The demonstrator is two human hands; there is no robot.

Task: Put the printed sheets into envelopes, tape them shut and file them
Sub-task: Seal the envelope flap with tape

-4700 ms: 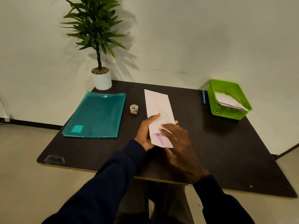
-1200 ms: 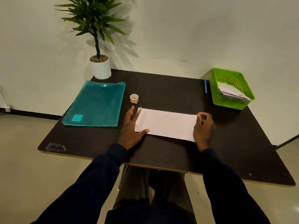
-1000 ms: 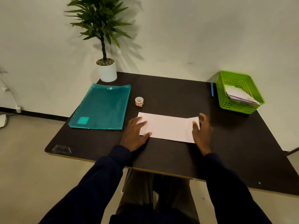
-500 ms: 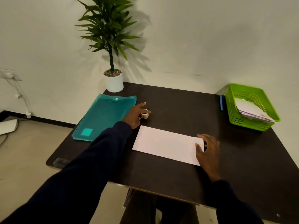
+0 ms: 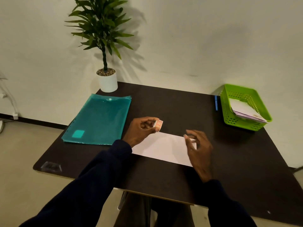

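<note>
- Change vs 0.5 s ago: tape roll (image 5: 158, 125) no longer sits on the worktop (image 5: 172, 104) next to the folder. It is now up in the L hand (image 5: 141, 128), brought in over the envelope's far-left corner.
- L hand: fingers + thumb curled round the roll, pinching it. Roll held on edge, face toward R side.
- R hand (image 5: 199, 149): had been flat on the envelope's R end; now fingers spread and relaxed over that end, holding nothing. Contact w/ paper: can't tell.
- Envelope (image 5: 164, 149): lies flat, long side across, centre-front of worktop, between the two hands. Flap state not readable from here.
- Meaning (judgement): sheet-in-envelope step looks done for this one; taping step starting. Next need = find tape end, pull a strip, prob. w/ R hand. No tape on envelope yet.
- Green basket (image 5: 229, 118) far R holds a stack of envelopes (image 5: 244, 110); blue pen (image 5: 216, 103) just beside its L wall.
- Teal folder (image 5: 100, 118) on L, well apart from the envelope.
- Surface: dark matte worktop, small clear label (image 5: 50, 166) at front-L corner.
- Room: plain pale wall, potted plant (image 5: 107, 79) at back-L corner, beige floor, cable (image 5: 9, 102) on wall far L.
</note>
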